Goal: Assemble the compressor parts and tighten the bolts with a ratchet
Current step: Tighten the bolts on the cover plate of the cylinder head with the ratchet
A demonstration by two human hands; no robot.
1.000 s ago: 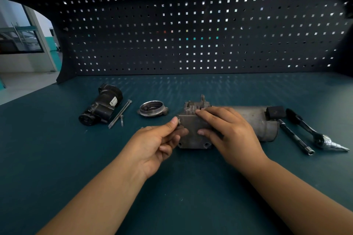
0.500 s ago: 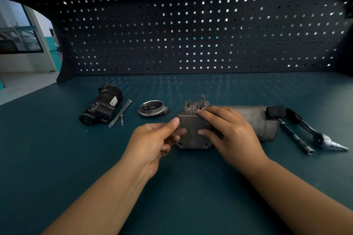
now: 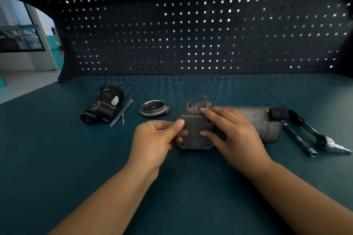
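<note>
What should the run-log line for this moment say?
left hand: pinches compressor head left edge | right hand: holds same head | ratchet: lying untouched, far right | long bolts: loose, left

The black motor's white label cannot be read.

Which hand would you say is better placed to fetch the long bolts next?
Left, probably: the long bolts lie nearer the left hand, while the right hand grips the compressor housing.
</note>
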